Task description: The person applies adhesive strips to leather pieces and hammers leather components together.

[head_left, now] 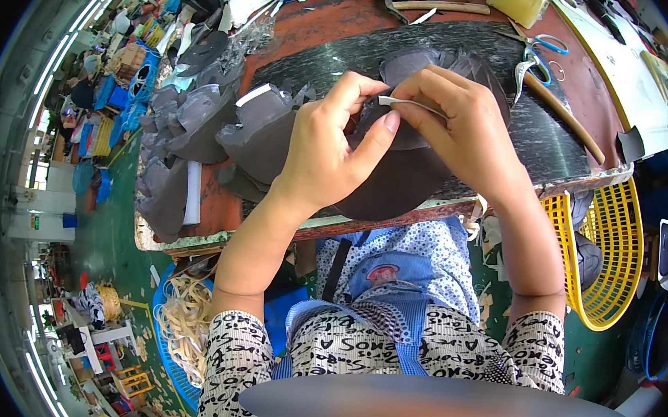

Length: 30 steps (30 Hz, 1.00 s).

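Observation:
A large dark grey sheet piece (399, 184), with a rounded lower edge, lies under my hands and overhangs the table's near side. My left hand (330, 141) has its thumb and forefinger curled about this piece's upper edge. A narrow white strip (407, 103) is pinched between the thumb and fingers of my right hand (466, 121); its free end reaches toward the left fingertips. Left of my hands, several similar grey pieces (259, 140) lie in overlapping piles, one with a white strip (253, 95) along its edge. My fingers partly hide where strip and sheet meet.
A black slab (547, 139) lies on the reddish table (305, 22). On its right are blue-handled scissors (549, 43) and a hammer (565, 117). A yellow block (517, 2) sits farther back. Below stand a yellow basket (634, 259) and a blue basket (172, 368) of pale strips.

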{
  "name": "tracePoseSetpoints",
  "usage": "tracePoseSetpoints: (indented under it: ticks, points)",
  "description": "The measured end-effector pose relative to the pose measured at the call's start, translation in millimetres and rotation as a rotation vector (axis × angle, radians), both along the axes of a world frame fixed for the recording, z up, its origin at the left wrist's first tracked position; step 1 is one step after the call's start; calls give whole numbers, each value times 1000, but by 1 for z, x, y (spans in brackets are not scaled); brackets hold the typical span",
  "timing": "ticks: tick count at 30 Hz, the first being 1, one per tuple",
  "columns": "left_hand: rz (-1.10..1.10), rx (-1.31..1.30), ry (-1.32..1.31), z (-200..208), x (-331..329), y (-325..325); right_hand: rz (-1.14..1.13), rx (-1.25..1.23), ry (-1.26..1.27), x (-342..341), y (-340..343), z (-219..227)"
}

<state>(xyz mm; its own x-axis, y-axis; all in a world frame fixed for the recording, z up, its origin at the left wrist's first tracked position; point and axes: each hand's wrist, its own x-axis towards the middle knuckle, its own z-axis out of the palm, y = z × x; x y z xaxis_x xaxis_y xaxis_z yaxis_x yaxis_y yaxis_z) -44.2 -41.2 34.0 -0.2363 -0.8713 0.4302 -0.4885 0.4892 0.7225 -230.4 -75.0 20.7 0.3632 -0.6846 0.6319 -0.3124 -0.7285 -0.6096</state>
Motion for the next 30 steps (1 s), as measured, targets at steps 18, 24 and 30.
tracePoseSetpoints:
  ticks: [18,24,30]
  points:
    - [106,-63,79,-17,23,19,-412,30,70,-16,-2,-19]
    - [-27,-8,308,-23,11,20,-55,-83,16,-5,-8,-25]
    - [425,-254,-31,-38,97,-14,-244,-283,-131,-42,-11,-14]
